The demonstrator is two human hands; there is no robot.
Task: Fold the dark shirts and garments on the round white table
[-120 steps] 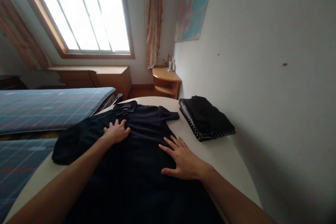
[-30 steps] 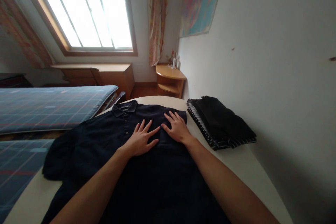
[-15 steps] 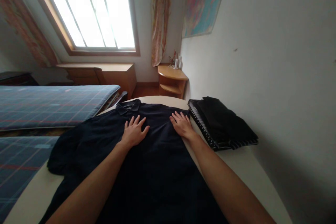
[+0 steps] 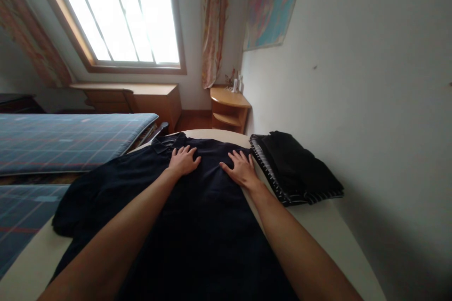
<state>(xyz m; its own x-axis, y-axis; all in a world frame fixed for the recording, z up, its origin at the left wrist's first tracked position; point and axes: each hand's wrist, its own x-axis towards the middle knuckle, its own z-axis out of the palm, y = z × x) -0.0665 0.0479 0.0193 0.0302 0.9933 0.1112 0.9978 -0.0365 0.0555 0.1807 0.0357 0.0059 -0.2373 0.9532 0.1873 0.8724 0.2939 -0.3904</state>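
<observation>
A dark navy collared shirt [image 4: 212, 216] lies spread on a pale table [image 4: 335, 240], its collar at the far edge and one sleeve reaching out to the left. My left hand [image 4: 184, 160] rests on the shirt just below the collar, palm down with its fingers spread. Near the shirt's right edge, by the shoulder, my right hand [image 4: 240, 168] lies palm down, fingers also apart. Neither hand grips anything. The lower part of the shirt runs beneath my forearms and out of view.
Folded black and striped clothes [image 4: 300, 167] are stacked at the table's right, beside the white wall [image 4: 370, 84]. Blue plaid mattresses [image 4: 70, 143] are at the left. A wooden corner shelf [image 4: 231, 99] and a desk [image 4: 155, 89] stand beyond.
My left hand has moved slightly up and right over the shirt, toward its far edge. My right thumb is spread farther out to the left. The view has shifted slightly.
</observation>
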